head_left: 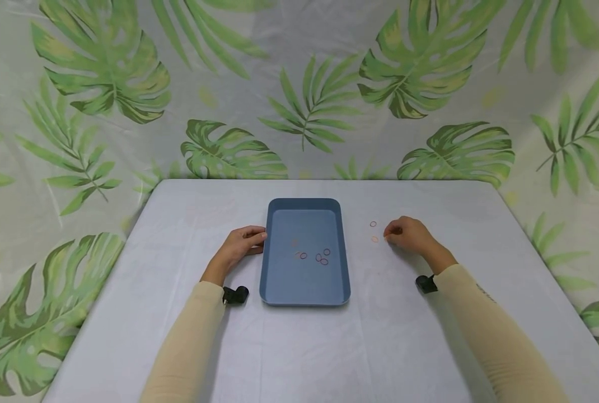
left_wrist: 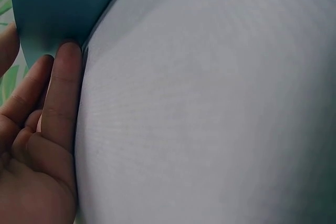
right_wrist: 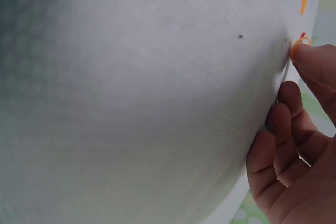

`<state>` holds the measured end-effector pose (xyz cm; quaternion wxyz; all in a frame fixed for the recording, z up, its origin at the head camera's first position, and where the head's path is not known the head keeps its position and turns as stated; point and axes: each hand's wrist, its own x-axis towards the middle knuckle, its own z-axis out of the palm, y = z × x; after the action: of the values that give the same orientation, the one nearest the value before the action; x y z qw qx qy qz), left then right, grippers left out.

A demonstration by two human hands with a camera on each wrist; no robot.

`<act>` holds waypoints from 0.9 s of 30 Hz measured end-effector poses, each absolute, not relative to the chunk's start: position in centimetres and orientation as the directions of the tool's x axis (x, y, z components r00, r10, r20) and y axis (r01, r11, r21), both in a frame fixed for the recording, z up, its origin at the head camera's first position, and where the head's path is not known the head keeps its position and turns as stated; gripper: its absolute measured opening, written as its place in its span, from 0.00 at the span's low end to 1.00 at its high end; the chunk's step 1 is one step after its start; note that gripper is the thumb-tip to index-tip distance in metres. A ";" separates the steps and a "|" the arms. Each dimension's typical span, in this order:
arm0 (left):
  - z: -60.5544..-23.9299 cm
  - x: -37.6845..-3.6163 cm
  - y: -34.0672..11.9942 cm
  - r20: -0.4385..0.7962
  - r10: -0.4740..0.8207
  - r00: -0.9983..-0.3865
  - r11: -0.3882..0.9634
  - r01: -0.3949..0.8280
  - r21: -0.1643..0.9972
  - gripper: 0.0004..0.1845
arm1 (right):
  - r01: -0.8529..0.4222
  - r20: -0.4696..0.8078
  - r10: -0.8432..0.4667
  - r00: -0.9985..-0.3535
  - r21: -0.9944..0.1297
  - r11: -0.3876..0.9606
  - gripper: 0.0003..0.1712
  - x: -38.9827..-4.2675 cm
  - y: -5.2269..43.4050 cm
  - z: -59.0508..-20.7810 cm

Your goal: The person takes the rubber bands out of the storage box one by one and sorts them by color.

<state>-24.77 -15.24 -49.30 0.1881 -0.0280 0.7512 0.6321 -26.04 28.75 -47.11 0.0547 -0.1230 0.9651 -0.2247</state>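
Biggest thing here is the table (head_left: 299, 347), covered in a plain pale cloth and sitting in front of a backdrop (head_left: 128, 84) printed with big green leaves. Both forearms are coming in from the bottom in beige sleeves (head_left: 188, 341), each with a little black camera (head_left: 235, 294) strapped at the wrist.

Sitting in the middle of the table is a blue tray (head_left: 279, 280), rectangular with rounded corners. A handful of small rubber bands (head_left: 322, 257) are lying inside it, mostly dark red, clustered toward the right of centre, with one or two fainter ones to their left.

The left hand (head_left: 239, 246) is resting against the tray's left rim, fingers only loosely bent. In the left wrist view a fingertip (left_wrist: 67, 56) is touching the tray's edge while the hand lies on the cloth, not really gripping anything.

The right hand (head_left: 405, 234) is sitting on the cloth to the right of the tray, well apart from it, fingers curled in. Right at its fingertips an orange rubber band (head_left: 375, 239) is lying on the cloth, and in the right wrist view it's sitting against the tip of one finger (right_wrist: 315, 59). Can't tell if it's pinched or just being touched. A dark red rubber band (head_left: 373, 224) is lying just beyond it.
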 end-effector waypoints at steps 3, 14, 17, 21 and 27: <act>-49.3 -24.7 -15.3 -0.320 0.195 -0.927 0.201 -0.282 0.938 0.24 | -0.207 -0.051 -0.256 -0.965 -0.451 0.868 0.04 -26.0 28.7 -47.1; -49.1 -24.7 -15.4 -0.313 0.209 -0.926 0.194 -0.275 0.942 0.26 | -0.140 -0.119 -0.223 -0.968 -0.483 0.864 0.07 -26.1 28.8 -46.6; -48.9 -24.7 -15.5 -0.319 0.202 -0.926 0.188 -0.283 0.940 0.25 | -0.143 -0.123 -0.236 -0.964 -0.508 0.849 0.08 -26.2 28.6 -46.0; -48.9 -24.8 -15.5 -0.323 0.208 -0.923 0.178 -0.289 0.941 0.24 | -0.186 -0.086 -0.281 -0.956 -0.560 0.807 0.11 -26.1 27.9 -44.7; -49.3 -24.9 -15.5 -0.326 0.209 -0.922 0.178 -0.292 0.940 0.25 | -0.255 -0.046 -0.355 -0.934 -0.611 0.749 0.13 -25.6 25.8 -43.2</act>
<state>-24.88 -15.45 -49.30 0.1958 -0.0279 0.7421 0.6404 -25.60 25.81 -43.18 0.0800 -0.1636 0.9318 -0.3140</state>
